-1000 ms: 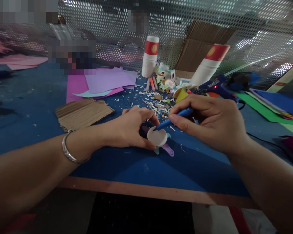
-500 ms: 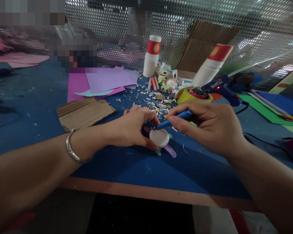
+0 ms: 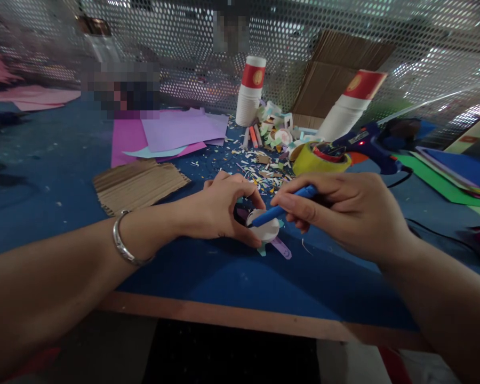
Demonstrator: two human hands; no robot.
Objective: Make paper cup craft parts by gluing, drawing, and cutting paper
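My left hand [image 3: 228,205] curves its thumb and fingers around the edge of a small white paper disc [image 3: 267,230], gripping it near the table's front. Pinched in my right hand [image 3: 340,213] is a blue pen [image 3: 278,210], its tip at the left part of the disc. A short dark mark shows near the disc's upper left edge. From under the disc stick out teal paper bits and a lilac paper strip [image 3: 282,248] with a small drawn face at its end.
Behind my hands lie paper scraps [image 3: 264,173], a yellow tape roll [image 3: 318,160] and a glue gun [image 3: 374,146]. Two stacks of paper cups [image 3: 250,101] stand farther back. Corrugated cardboard [image 3: 140,186] and purple paper [image 3: 180,130] lie left, coloured sheets [image 3: 452,170] right.
The pen tip has moved down and left across the disc, and a dark mark is now visible near its upper edge. My left hand stays around the disc.
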